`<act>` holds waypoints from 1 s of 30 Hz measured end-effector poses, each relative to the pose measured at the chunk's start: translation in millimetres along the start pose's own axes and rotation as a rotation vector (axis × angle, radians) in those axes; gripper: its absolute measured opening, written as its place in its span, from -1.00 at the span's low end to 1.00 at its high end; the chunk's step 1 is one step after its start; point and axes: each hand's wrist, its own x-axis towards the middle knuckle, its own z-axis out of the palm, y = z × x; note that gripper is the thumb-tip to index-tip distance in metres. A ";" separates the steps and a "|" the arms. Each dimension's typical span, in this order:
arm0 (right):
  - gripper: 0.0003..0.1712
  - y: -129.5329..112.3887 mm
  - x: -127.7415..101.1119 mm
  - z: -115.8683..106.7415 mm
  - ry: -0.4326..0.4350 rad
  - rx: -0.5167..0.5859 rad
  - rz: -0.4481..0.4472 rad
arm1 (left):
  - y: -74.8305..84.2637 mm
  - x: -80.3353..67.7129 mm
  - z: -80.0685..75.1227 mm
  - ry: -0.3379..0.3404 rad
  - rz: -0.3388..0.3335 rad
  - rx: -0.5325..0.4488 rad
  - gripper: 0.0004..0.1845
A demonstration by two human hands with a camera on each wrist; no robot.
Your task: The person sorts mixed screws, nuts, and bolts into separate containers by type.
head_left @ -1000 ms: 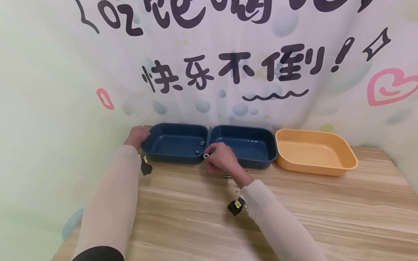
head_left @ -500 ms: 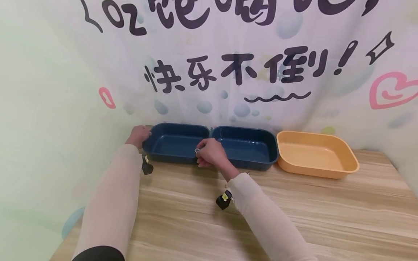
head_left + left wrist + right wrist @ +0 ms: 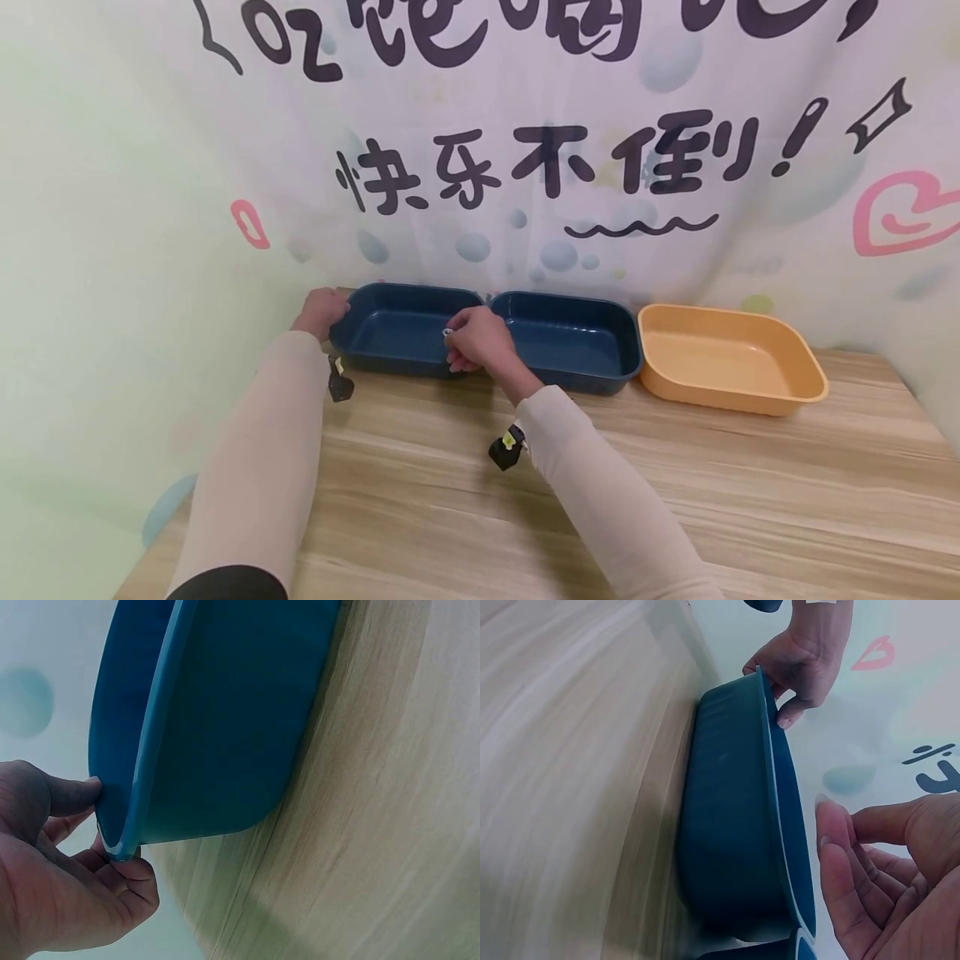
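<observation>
Two blue trays stand side by side along the far edge of the bench, with an orange tray beyond them toward the far right corner. My left hand has the left blue tray by its outer end: in the left wrist view the thumb lies over the rim and the other fingers curl beneath it, so that grip is closed on the tray. My right hand hangs over the near right corner of the same tray, just where it meets the right blue tray. Its fingertips pinch a small pale ring-like piece; it is too small for me to say what it is. In the right wrist view my fingers are bent and close together above the rim.

As I judge it, the step in hand is putting this piece into the left blue tray while the other hand steadies it. What the next move calls for is letting the pinch go with the fingertips fully inside the rim, low over the tray floor, so the piece does not bounce out or land in the neighbouring tray.
</observation>
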 end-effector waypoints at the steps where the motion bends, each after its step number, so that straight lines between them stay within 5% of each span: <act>1: -0.80 -0.7 -0.1 -0.1 0.001 0.000 -0.003 | 0.5 -0.7 -0.2 0.002 0.005 0.002 -0.82; 6: -0.71 -3.2 -1.1 -1.0 -0.006 0.012 -0.004 | 2.5 -1.4 -2.6 0.002 0.005 0.013 -0.80; 13: -0.70 -1.9 -2.9 -6.9 0.015 0.023 -0.021 | -16.4 31.6 -1.8 -0.018 0.031 0.028 -0.84; 19: -0.75 0.6 -2.6 -11.4 0.041 0.021 -0.014 | 2.2 -3.4 -3.1 0.003 0.018 0.011 -0.78; 30: -0.72 3.8 -4.7 -13.9 0.036 0.051 0.005 | 2.0 -5.1 -2.6 -0.008 0.002 0.016 -0.81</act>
